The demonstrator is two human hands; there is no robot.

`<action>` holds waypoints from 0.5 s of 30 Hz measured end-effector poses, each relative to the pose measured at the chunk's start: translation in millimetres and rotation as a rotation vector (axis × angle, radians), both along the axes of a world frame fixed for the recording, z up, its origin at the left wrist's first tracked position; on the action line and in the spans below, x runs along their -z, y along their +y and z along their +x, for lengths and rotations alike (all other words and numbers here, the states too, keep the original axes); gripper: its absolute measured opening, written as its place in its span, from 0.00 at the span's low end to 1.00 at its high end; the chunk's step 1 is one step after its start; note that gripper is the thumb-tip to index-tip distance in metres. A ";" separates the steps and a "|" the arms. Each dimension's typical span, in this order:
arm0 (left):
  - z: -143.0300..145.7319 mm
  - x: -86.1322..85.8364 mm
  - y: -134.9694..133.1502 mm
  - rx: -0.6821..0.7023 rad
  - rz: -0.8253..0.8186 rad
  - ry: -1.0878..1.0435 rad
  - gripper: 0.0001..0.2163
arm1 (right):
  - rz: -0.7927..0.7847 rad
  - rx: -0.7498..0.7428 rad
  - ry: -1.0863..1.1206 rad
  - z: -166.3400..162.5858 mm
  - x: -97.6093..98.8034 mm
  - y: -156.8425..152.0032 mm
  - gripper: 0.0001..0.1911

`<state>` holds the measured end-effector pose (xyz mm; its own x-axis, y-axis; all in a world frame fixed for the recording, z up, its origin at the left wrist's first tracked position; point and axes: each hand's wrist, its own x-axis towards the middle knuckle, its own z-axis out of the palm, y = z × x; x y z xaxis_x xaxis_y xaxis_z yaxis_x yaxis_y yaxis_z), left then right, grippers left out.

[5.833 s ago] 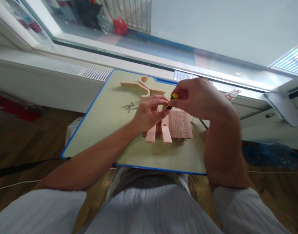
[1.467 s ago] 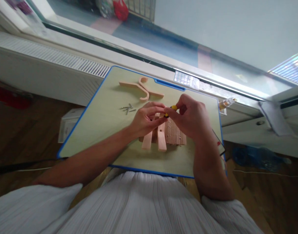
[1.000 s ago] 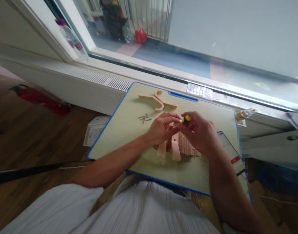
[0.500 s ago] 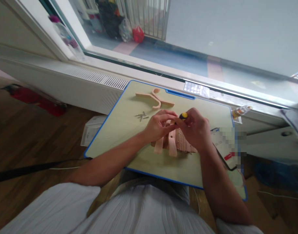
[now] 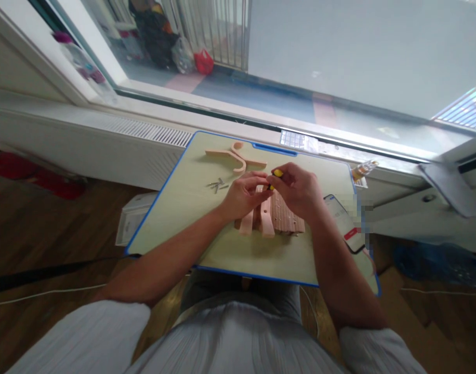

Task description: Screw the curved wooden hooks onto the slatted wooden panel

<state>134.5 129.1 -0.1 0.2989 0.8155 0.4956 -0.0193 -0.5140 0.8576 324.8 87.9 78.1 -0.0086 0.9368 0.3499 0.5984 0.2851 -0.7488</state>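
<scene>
My right hand (image 5: 298, 188) is closed around the short yellow-and-black handle of a screwdriver (image 5: 277, 173), over a ridged brown wooden block (image 5: 288, 215). The fingers of my left hand (image 5: 246, 195) pinch the lower part of that handle; the tip is hidden behind them. Two pale curved wooden pieces lie across the block's left side, one of them a strip (image 5: 266, 221) with a dark hole in it. Small holes dot the block's top. To the left of my left hand lie several loose screws (image 5: 217, 185).
Further back on the blue-edged board (image 5: 207, 244) lie two pale hook-shaped wooden pieces (image 5: 238, 156). A phone (image 5: 346, 223) rests by my right forearm. Behind the board runs the window sill with a blister-like pack (image 5: 296, 139) and a small bottle (image 5: 365, 169).
The view has shifted, so the board and my hands appear further left. More of the yellow handle now shows between my hands, and my right fingers have changed their hold on it.
</scene>
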 end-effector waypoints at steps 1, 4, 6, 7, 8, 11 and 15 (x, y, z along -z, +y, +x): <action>-0.6 -0.3 -0.7 -0.004 -0.004 0.017 0.11 | 0.025 0.025 -0.002 -2.8 2.3 -0.7 0.13; -1.9 -1.1 -2.8 -0.015 -0.016 0.048 0.12 | 0.092 0.086 0.018 -10.8 8.8 -3.2 0.15; -2.2 -1.7 -3.5 -0.023 -0.014 0.059 0.12 | 0.111 0.103 0.041 -13.9 10.8 -3.9 0.16; -2.1 -2.1 -3.6 -0.024 -0.007 0.065 0.12 | 0.116 0.109 0.047 -14.8 11.2 -3.8 0.16; -2.0 -2.6 -3.6 -0.024 0.004 0.071 0.11 | 0.120 0.113 0.048 -15.4 11.3 -3.3 0.17; -1.2 -4.2 -3.0 -0.032 0.035 0.085 0.10 | 0.127 0.123 0.050 -17.0 12.2 -1.0 0.19; -1.2 -6.6 -1.9 -0.043 0.039 0.098 0.10 | 0.101 0.124 0.102 -20.2 16.8 1.3 0.22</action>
